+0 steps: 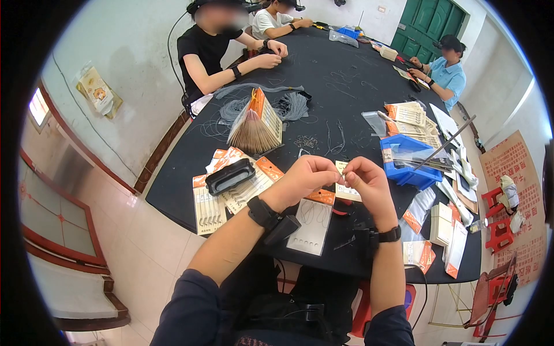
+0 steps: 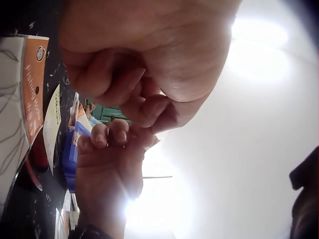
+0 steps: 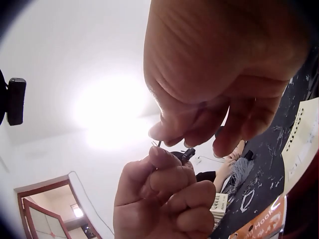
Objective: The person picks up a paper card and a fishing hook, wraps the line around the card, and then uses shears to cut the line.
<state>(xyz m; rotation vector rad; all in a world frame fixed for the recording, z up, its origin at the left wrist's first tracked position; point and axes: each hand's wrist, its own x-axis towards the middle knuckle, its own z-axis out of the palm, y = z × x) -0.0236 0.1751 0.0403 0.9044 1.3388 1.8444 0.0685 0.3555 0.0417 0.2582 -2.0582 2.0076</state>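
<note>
Held up over the near table edge, my left hand point(image 1: 304, 179) and right hand point(image 1: 370, 183) meet at the fingertips. Between them, in the right wrist view, a small thin dark piece like a fishing hook point(image 3: 159, 144) pokes out, pinched by thumb and forefinger on either side. Most of it is hidden by the fingers. Below the hands lies a white card point(image 1: 307, 235) with an orange header marked Fishing Hooks and loops of line on it. A cream printed card point(image 1: 340, 173) sits just behind my fingers. Red handles point(image 1: 343, 214) show beside the white card.
On the left, a black open case point(image 1: 231, 176) rests on hook cards point(image 1: 208, 210). Behind stands a fanned card stack point(image 1: 254, 135) beside grey line bundles point(image 1: 294, 106). A blue bin point(image 1: 407, 179) and more packets point(image 1: 441, 225) are on the right. Other people sit around the table.
</note>
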